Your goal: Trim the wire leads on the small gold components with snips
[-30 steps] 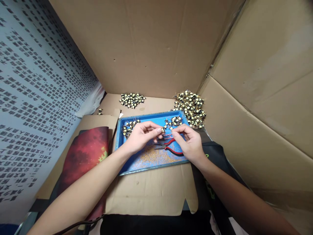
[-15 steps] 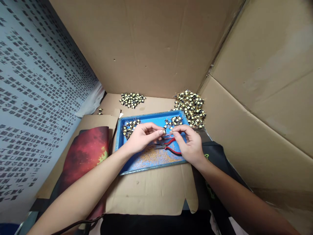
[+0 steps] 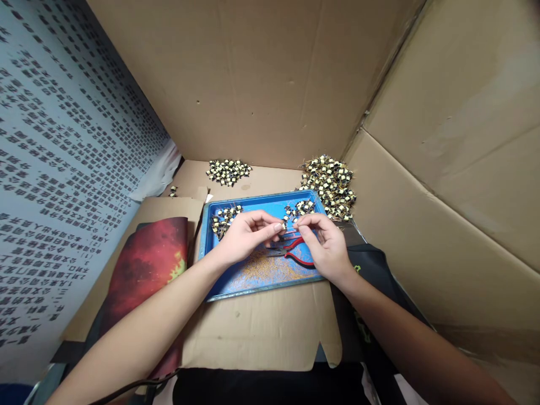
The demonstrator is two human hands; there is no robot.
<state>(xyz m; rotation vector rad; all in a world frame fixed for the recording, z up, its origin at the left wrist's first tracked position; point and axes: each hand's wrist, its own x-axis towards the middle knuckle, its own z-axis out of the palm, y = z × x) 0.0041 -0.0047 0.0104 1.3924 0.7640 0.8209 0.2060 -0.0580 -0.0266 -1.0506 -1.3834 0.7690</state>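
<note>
Over the blue tray [image 3: 206,236] we see the left hand [image 3: 242,236] and the right hand [image 3: 324,247] meet, fingertips almost touching. Between them they pinch one tiny part [image 3: 287,225], cream and black. Both hands grip it, the left from one side and the right from the other. Right under the hands lie red pliers [image 3: 295,250] on the tray, and nearer to us than the pliers is a patch of gold wire bits [image 3: 270,271]. Just past the left hand sits a small heap [image 3: 223,218] of the same parts, and just past the right hand sits another heap [image 3: 300,208]. Farther off, beyond the tray, are two bigger piles, one [image 3: 228,171] past the left hand and one [image 3: 331,185] past the right. Left of the left arm lies a red mat [image 3: 147,264].
</note>
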